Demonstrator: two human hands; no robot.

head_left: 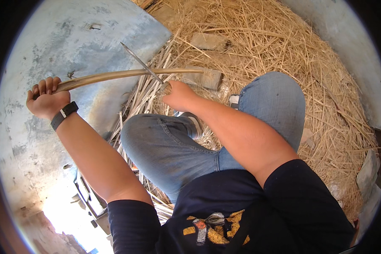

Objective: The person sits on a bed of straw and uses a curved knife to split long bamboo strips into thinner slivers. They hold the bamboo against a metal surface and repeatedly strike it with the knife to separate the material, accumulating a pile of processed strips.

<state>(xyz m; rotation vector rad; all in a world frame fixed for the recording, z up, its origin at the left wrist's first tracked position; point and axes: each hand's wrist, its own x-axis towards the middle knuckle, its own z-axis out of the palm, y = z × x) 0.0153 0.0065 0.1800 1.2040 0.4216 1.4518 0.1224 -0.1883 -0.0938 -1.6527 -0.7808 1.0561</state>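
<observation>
My left hand point(46, 100) is raised at the left and grips one end of a long, slightly curved bamboo strip point(127, 75) that runs rightward across the view. A black band sits on that wrist. My right hand point(178, 95) is closed on the handle of a long knife point(140, 63), whose thin blade slants up and left and crosses the strip near its middle. Both hands are above my knees in blue jeans point(169, 144).
Dry straw and thin split strips point(258, 38) cover the ground ahead and to the right. A few flat stones point(208, 41) lie in the straw. A pale concrete slab point(72, 38) lies at the left. A stone block point(368, 173) sits at the right edge.
</observation>
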